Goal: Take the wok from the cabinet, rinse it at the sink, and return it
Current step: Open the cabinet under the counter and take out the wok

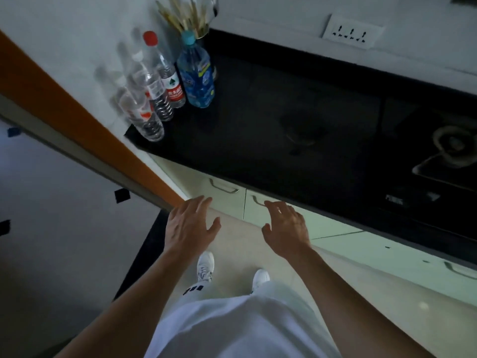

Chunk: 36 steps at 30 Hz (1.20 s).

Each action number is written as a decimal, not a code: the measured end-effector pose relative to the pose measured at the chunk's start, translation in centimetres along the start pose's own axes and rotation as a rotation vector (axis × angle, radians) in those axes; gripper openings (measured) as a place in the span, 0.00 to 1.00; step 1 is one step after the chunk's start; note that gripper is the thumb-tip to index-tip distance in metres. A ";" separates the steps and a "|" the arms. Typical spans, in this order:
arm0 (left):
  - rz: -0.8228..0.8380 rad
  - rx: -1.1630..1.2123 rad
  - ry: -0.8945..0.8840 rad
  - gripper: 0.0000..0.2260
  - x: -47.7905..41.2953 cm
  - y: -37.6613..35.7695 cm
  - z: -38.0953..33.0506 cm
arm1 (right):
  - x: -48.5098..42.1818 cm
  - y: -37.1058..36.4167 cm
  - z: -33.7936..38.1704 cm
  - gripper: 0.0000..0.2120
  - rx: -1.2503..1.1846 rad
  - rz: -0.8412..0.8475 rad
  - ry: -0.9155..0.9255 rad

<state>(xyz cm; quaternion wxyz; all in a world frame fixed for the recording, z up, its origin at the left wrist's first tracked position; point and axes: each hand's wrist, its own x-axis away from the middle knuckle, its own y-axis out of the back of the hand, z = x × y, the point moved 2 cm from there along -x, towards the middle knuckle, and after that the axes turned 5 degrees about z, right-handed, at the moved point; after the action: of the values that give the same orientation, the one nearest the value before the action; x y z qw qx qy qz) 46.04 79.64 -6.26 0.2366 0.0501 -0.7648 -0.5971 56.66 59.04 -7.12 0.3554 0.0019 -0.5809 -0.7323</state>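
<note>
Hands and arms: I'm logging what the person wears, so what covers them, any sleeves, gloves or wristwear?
The left hand and right hand are ungloved. The forearms are bare, with no sleeve, watch or bracelet in view. White clothing shows below them.

- A counter [258, 120] fills the middle and right of the frame, with a wall [77, 34] behind it.
- Bottles [167, 83] cluster on its left end, upper left of centre; a jar of chopsticks [188, 19] stands behind them.
- A socket [351, 31] sits on the wall, upper right.
- A burner [451, 148] lies at the right edge.
- Cabinet doors [222, 202] sit below the counter's front edge; the left hand [189, 226] and right hand [287, 228] hover before them, side by side.
- Shoes [205, 266] stand on the floor [240, 244], lower centre.
</note>
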 end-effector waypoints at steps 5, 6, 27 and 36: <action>0.086 -0.006 -0.113 0.24 -3.8 0.4 3.6 | -0.4 -0.3 0.5 0.28 -0.027 -0.037 -0.155; 0.112 -0.018 -0.139 0.24 -4.5 0.4 4.5 | -0.5 -0.5 0.5 0.28 -0.027 -0.037 -0.182; 0.181 -0.244 -0.610 0.32 -13.8 -9.4 3.8 | -7.9 -10.8 0.3 0.31 0.029 -0.138 -0.225; 0.176 -0.178 -0.519 0.34 -14.1 -10.3 2.1 | -8.5 -11.3 0.2 0.25 -0.130 -0.180 -0.271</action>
<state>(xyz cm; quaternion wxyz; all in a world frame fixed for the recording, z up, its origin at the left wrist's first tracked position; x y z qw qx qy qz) 55.49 83.63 -20.52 0.0871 -0.1919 -0.7458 -0.6320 57.11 64.44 -20.15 0.2063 -0.0679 -0.5726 -0.7905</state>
